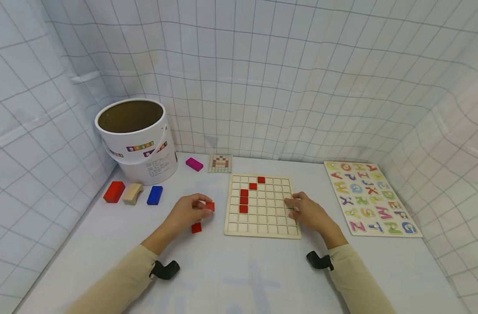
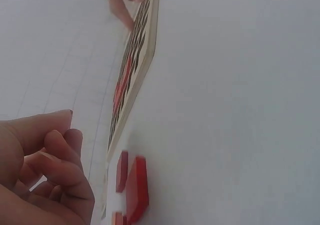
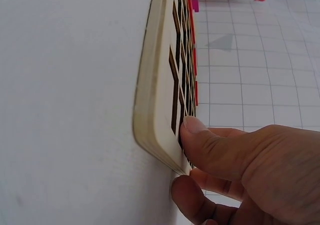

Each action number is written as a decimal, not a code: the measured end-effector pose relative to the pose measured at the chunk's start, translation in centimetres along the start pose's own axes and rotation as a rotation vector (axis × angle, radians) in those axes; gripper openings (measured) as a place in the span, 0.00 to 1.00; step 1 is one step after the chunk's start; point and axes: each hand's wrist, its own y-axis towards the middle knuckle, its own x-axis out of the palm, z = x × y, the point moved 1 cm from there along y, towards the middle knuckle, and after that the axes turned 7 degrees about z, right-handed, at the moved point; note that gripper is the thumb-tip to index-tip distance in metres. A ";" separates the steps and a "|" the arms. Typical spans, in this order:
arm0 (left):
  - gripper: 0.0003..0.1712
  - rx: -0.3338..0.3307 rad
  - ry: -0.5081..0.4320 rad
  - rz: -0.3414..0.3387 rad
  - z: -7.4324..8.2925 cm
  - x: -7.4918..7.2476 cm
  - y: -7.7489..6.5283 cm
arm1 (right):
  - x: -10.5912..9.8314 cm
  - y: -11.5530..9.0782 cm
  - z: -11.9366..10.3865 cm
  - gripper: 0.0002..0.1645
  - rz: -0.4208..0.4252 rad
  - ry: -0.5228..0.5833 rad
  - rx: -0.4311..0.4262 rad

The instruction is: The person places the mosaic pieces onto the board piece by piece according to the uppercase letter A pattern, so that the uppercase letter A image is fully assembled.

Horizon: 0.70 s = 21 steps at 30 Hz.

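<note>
Board of pale wood with square boxes [image 1: 261,218] lies near the middle of the white table [image 1: 231,266]. Five flat red square tiles [image 1: 244,200] sit in its boxes, in a bent line from nine o'clock up to twelve.

The left hand [image 1: 189,213] is at the board's nine o'clock, with bent fingers. A loose red square tile [image 1: 210,206] shows right by its fingertips, but I cannot tell if they pinch it. Another red square tile [image 1: 196,227] lies at the hand's five o'clock.

The right hand [image 1: 307,212] is at the board's three o'clock. Its thumb touches the top, and its thumb and fingers are a little apart.

At the board's ten o'clock stands a big round white bucket [image 1: 158,171]. Around the bucket are a red block [image 1: 114,192] at seven, a tan wooden arch [image 1: 131,192] at six, a blue block [image 1: 155,195] at five and a bright pink block [image 1: 194,164] at four.

A small grid card with a picture [image 1: 220,163] lies between the board's ten and eleven. A white board with colorful letters [image 1: 362,214] lies past the right hand, at three.
</note>
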 end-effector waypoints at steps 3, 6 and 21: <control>0.19 0.012 -0.013 -0.035 1.0 2.2 0.6 | 0.1 -0.1 0.1 0.31 0.000 0.018 0.012; 0.17 0.017 -0.048 -0.065 1.9 4.0 1.1 | 0.2 -0.2 0.1 0.31 -0.007 0.033 0.024; 0.17 0.069 -0.085 -0.100 8.4 9.8 6.8 | -0.1 0.0 0.1 0.30 0.005 0.020 -0.002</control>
